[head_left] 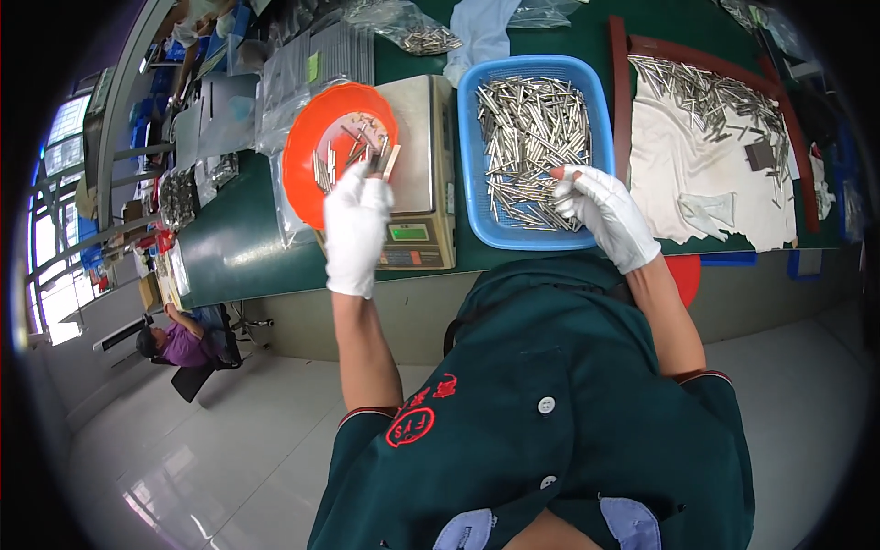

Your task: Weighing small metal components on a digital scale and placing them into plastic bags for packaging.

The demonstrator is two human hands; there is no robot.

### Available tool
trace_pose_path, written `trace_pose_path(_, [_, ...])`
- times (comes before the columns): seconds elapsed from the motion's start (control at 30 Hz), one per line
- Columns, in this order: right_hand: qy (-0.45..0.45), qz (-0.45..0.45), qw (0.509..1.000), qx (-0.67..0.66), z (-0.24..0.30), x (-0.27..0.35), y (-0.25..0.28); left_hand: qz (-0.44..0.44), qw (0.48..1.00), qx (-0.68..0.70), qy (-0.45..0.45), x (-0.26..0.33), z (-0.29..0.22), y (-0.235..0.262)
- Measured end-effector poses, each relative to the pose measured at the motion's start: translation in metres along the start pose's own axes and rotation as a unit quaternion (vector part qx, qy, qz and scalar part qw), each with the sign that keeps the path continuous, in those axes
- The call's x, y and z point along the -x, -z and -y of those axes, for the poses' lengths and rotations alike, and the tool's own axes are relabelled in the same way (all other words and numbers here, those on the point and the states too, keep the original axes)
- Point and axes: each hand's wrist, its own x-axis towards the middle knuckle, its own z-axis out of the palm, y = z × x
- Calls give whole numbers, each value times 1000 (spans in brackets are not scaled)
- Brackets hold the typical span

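Observation:
My left hand [358, 225], in a white glove, is over the near right side of an orange bowl [300, 174] with a scalloped rim. Its fingers are closed, and short metal pins [378, 158] show at the fingertips. More pins lie in the bowl, which rests on a weighing scale [417, 137]. My right hand [607, 218] is gloved too, with a bare fingertip showing. It is over the near right part of a blue plastic basket [467, 156] heaped with loose metal pins [532, 128]. Its fingers are curled together; what they hold is hidden.
Right of the basket, a brown-framed tray [621, 110] holds a white cloth [655, 174], scattered pins and a loose glove [706, 215]. Plastic bags [394, 20] and a light blue cloth [479, 37] lie behind. A person [183, 344] sits at the far left.

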Motion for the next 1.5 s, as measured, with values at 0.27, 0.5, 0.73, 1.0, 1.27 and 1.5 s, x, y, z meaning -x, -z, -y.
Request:
trace_pose_path(0.27, [18, -82, 981, 173, -9, -6, 11, -106, 839, -525, -90, -61, 63, 49])
trace_pose_path(0.5, [116, -121, 858, 485, -33, -22, 29, -77, 808, -580, -63, -54, 43, 48])
trace_pose_path(0.73, [122, -136, 889, 419, -34, -24, 31, -16, 906, -320, -278, -32, 17, -54])
trace_pose_path(1.0, [53, -106, 913, 391, -27, -18, 23, 79, 899, -422, -92, -53, 76, -165])
trace_pose_path(1.27, [73, -109, 912, 390, -30, -18, 30, 79, 907, -410, -59, -53, 87, -177])
trace_pose_path(1.5, [74, -98, 932, 340, -28, -17, 26, 60, 905, -396, -146, -46, 105, -182])
